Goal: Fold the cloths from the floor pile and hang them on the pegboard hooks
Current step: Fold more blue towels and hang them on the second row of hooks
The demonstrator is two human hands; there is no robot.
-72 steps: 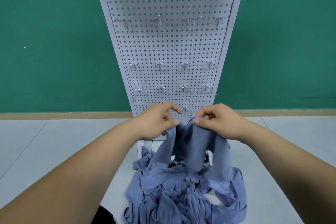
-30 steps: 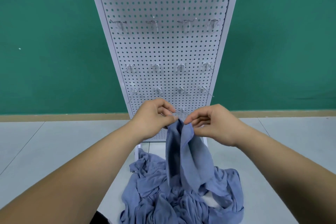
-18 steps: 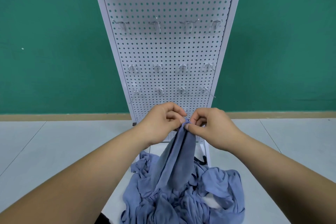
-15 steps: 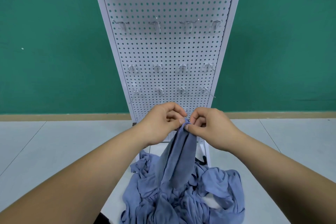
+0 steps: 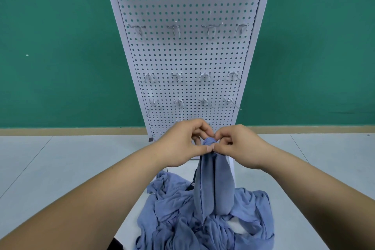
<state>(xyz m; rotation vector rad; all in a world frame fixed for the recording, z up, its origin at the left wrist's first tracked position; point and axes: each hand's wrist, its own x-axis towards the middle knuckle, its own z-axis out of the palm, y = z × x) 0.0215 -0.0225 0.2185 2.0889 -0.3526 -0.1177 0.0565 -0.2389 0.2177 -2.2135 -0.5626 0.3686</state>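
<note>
Item: one blue cloth (image 5: 215, 189), doubled lengthwise, held up in front of the lower part of the pegboard (image 5: 186, 57); its top edge is bunched between both hands, its lower end hangs down to the pile. Left hand (image 5: 180, 144): fingers curled, the cloth's top pinched between thumb and forefinger. Right hand (image 5: 239, 146): likewise curled and pinching the same bunched edge, thumb tips of the two hands touching. Pile of blue cloths (image 5: 178, 221): crumpled, lying on the grey floor (image 5: 60, 168) at the foot of the pegboard. Metal hooks (image 5: 177, 76): set in rows of four across the white pegboard, those visible carrying nothing. Green wall (image 5: 50, 46) behind.
</note>
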